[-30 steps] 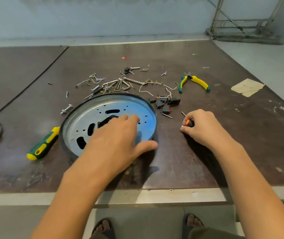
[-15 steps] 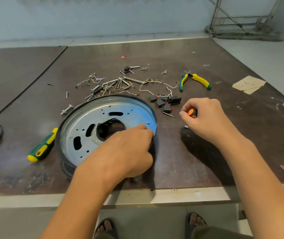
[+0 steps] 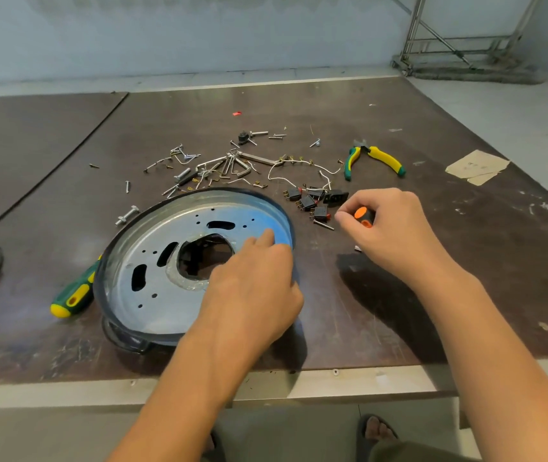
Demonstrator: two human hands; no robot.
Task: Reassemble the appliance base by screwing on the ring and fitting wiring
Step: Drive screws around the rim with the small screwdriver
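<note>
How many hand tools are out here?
3: a green screwdriver left of the metal base, yellow pliers beyond the right hand, and an orange-capped tool held in it. More may be hidden.

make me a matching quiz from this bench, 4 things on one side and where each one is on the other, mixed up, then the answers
Things:
1. pliers
2. green-and-yellow screwdriver
3. orange-capped tool
4. appliance base

Places:
A. gripped in the right hand
B. held at its rim by the left hand
C. flat on the table, beyond the right hand
D. flat on the table, left of the appliance base, its shaft end hidden behind the rim

Pairs: 1-C, 2-D, 3-A, 4-B
</note>
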